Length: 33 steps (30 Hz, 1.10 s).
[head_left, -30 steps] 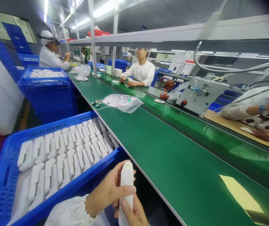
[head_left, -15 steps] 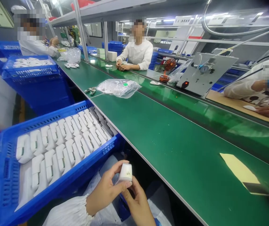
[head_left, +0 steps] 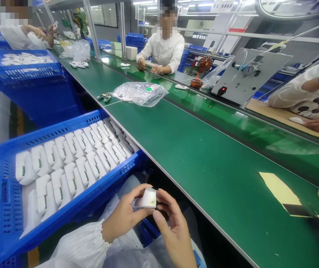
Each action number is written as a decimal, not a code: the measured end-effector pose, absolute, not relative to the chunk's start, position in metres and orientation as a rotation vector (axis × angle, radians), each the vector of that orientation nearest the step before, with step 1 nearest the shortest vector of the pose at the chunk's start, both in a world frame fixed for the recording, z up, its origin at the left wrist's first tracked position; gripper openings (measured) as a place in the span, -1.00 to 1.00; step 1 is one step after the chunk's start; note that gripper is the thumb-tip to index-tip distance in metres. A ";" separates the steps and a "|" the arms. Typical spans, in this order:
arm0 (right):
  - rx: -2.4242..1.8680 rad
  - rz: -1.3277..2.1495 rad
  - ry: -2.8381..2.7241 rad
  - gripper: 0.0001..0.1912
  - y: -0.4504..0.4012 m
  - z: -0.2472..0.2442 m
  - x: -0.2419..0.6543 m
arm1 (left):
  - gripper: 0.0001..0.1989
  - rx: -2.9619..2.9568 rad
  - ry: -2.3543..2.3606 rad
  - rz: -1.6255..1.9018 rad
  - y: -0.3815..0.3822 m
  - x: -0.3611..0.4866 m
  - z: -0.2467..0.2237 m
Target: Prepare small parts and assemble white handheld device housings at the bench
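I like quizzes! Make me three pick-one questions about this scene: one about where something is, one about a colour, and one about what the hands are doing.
1. Where is the crate?
A. On the overhead shelf
B. Beside the bench
C. On top of the fan

2. What colour is the dot on the bag?
A. Red
B. Blue
C. Green

3. Where is the white piece?
A. Held between the left hand and the right hand
B. Lying on the bench
C. Sitting in the crate

Answers:
1. B, because the crate stands right next to the bench's near edge.
2. C, because the dot shows green through the clear bag.
3. A, because fingers of both hands grip it, away from the crate.
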State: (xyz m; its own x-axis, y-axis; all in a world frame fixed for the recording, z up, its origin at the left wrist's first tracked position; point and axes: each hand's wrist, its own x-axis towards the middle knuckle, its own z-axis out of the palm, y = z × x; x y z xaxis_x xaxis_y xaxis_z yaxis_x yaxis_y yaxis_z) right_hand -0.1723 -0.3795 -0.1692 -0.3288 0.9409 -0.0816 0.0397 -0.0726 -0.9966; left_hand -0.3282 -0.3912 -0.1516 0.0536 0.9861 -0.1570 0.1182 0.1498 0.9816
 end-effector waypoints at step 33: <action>-0.830 1.561 -1.410 -0.64 -0.406 -0.180 -0.177 | -0.58 1.421 1.233 1.155 -0.410 -0.294 -0.160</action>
State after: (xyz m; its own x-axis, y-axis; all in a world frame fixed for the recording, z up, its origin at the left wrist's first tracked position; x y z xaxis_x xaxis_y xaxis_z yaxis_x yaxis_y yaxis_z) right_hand -0.1766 -0.4061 -0.1799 -0.4161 0.9069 0.0661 -0.1576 -0.0003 -0.9875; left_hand -0.2938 -0.4102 -0.1601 0.0656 0.9939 0.0882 0.1529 -0.0974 0.9834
